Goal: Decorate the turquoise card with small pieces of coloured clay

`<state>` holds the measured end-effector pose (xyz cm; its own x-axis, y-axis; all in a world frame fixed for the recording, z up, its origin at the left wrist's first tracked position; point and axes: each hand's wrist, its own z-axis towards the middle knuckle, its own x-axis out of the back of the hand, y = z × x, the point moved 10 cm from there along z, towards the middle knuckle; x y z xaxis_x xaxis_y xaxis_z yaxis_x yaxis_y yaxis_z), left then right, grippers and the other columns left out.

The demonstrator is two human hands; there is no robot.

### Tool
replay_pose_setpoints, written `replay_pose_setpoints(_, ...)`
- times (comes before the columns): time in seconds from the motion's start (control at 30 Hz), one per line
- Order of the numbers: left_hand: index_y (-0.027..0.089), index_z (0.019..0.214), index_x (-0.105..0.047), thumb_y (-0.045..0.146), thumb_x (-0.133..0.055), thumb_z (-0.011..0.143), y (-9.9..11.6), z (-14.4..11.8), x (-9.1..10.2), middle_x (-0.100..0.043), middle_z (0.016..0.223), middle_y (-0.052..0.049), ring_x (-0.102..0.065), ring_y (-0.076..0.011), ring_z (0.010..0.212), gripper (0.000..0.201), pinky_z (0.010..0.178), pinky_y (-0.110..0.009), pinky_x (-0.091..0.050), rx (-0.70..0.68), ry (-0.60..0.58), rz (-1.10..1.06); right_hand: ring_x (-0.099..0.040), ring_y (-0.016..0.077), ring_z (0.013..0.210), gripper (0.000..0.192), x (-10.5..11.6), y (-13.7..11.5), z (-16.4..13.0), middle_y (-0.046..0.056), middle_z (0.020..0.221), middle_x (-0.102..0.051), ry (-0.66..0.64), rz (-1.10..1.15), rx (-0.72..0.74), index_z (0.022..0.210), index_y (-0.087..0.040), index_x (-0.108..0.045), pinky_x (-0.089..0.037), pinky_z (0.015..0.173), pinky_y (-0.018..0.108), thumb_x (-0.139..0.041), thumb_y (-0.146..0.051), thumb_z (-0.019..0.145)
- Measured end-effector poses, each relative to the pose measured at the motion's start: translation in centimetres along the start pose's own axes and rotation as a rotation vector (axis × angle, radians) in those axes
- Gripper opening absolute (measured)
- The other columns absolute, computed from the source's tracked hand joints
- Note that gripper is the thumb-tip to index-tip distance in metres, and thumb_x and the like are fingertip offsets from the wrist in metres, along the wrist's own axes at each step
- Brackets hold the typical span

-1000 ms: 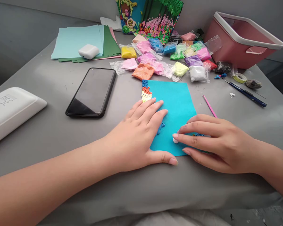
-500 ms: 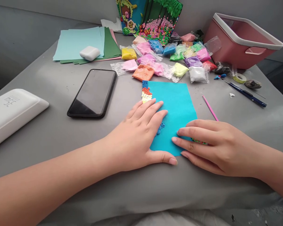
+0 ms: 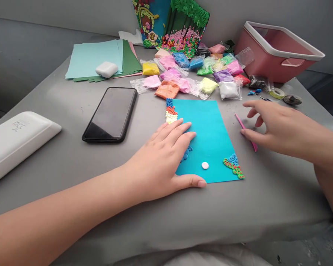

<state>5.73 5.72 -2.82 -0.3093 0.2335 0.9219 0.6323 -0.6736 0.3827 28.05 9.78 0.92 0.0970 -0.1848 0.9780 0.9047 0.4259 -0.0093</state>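
My left hand lies flat with fingers stretched over the left side of a blue sheet of paper. Under and beside it, small clay rings in blue, orange and pale yellow line the sheet's left edge. A small white clay disc sits on the lower part of the sheet. Blue, green and red clay pieces fill the lower right corner. My right hand hovers over the table right of the sheet, fingers apart and empty, its thumb close to a pink stick tool.
Several bags of coloured clay lie behind the sheet, near a pink bin. A phone and a white device are at left. Paper sheets hold a white case. Decorated clay pictures stand behind.
My right hand has lifted off the sheet and moved right and away from me, over the pink tool. The white disc and the corner clay now show. My left hand stays in place.
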Motion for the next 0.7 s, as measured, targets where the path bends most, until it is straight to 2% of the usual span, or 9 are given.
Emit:
replay_pose_setpoints(0.07, 0.011, 0.15, -0.051, 0.08, -0.056, 0.089, 0.4, 0.0, 0.5, -0.042, 0.166, -0.019, -0.026, -0.039, 0.16, 0.092, 0.131, -0.059, -0.022, -0.024, 0.026, -0.012, -0.066, 0.0227, 0.063, 0.046, -1.6, 2.3, -0.1, 0.008, 0.095, -0.076, -0.054, -0.006, -0.022, 0.13, -0.022, -0.063, -0.043, 0.05, 0.033, -0.072, -0.029, 0.085)
replay_pose_setpoints(0.13, 0.014, 0.146, -0.054, 0.062, -0.064, 0.095, 1.1, 0.0, 1.0, -0.049, 0.162, -0.016, -0.032, -0.0359, 0.158, 0.071, 0.131, -0.058, -0.023, -0.078, 0.05, -0.048, -0.059, 0.0204, 0.054, 0.03, -1.9, 3.1, 0.0, 0.005, 0.08, -0.074, -0.009, 0.0, 0.009, 0.11, -0.024, -0.068, -0.037, 0.045, 0.032, -0.072, -0.027, 0.081)
replay_pose_setpoints(0.27, 0.019, 0.139, -0.058, 0.035, -0.061, 0.101, 2.5, -0.1, 1.7, -0.066, 0.145, -0.01, -0.046, -0.0263, 0.151, 0.042, 0.13, -0.047, -0.031, -0.194, 0.066, -0.16, -0.055, 0.0178, 0.047, 0.019, -1.3, 1.8, 0.5, 0.001, 0.062, -0.067, 0.007, 0.084, 0.032, 0.09, -0.024, -0.068, -0.034, 0.04, 0.03, -0.078, -0.023, 0.073)
replay_pose_setpoints(0.33, 0.021, 0.138, -0.057, 0.032, -0.06, 0.101, 2.7, -0.1, 1.5, -0.07, 0.139, -0.009, -0.049, -0.0249, 0.148, 0.039, 0.128, -0.046, -0.033, -0.209, 0.042, -0.182, -0.06, 0.0176, 0.051, 0.014, 0.2, 0.8, 0.8, 0.001, 0.063, -0.067, 0.04, 0.148, -0.04, 0.084, -0.023, -0.068, -0.038, 0.043, 0.03, -0.076, -0.016, 0.075)
replay_pose_setpoints(0.4, 0.021, 0.139, -0.056, 0.032, -0.061, 0.101, 2.7, -0.1, 1.2, -0.071, 0.138, -0.009, -0.05, -0.0248, 0.147, 0.04, 0.128, -0.048, -0.033, -0.213, 0.018, -0.186, -0.064, 0.0162, 0.053, 0.01, 1.9, -0.9, 0.9, 0.001, 0.067, -0.07, 0.08, 0.217, -0.07, 0.088, -0.023, -0.07, -0.045, 0.047, 0.029, -0.07, -0.014, 0.083)
replay_pose_setpoints(0.47, 0.02, 0.14, -0.054, 0.034, -0.064, 0.1, 2.6, -0.1, 0.9, -0.069, 0.139, -0.01, -0.051, -0.0252, 0.147, 0.043, 0.128, -0.048, -0.032, -0.21, 0.013, -0.188, -0.067, 0.0163, 0.052, 0.01, 2.8, -1.3, 0.7, 0.0, 0.063, -0.069, 0.146, 0.608, -0.206, 0.093, -0.022, -0.073, -0.05, 0.046, 0.028, -0.067, -0.015, 0.091)
replay_pose_setpoints(0.57, 0.019, 0.14, -0.053, 0.039, -0.067, 0.099, 2.2, 0.0, 0.9, -0.067, 0.143, -0.01, -0.052, -0.026, 0.145, 0.048, 0.128, -0.048, -0.031, -0.188, 0.03, -0.195, -0.073, 0.0171, 0.059, 0.007, 1.2, -3.6, 0.6, 0.0, 0.067, -0.071, 0.051, 1.199, -0.248, 0.094, -0.021, -0.074, -0.06, 0.051, 0.027, -0.073, -0.028, 0.094)
replay_pose_setpoints(0.63, 0.02, 0.14, -0.052, 0.041, -0.068, 0.098, 1.9, 0.0, 0.9, -0.066, 0.144, -0.01, -0.053, -0.0264, 0.144, 0.05, 0.128, -0.047, -0.031, -0.177, 0.043, -0.206, -0.074, 0.0157, 0.061, 0.016, -0.6, -4.7, 0.4, 0.0, 0.067, -0.072, -0.055, 1.376, -0.317, 0.09, -0.02, -0.074, -0.06, 0.051, 0.023, -0.08, -0.035, 0.09)
replay_pose_setpoints(0.7, 0.021, 0.136, -0.053, 0.04, -0.07, 0.097, 1.7, 0.1, 0.8, -0.067, 0.141, -0.008, -0.055, -0.0262, 0.141, 0.047, 0.126, -0.047, -0.032, -0.163, 0.048, -0.226, -0.075, 0.0148, 0.062, 0.018, -2.0, -5.0, 0.0, 0.0, 0.068, -0.072, -0.109, 1.442, -0.407, 0.087, -0.021, -0.075, -0.062, 0.054, 0.022, -0.083, -0.038, 0.087)
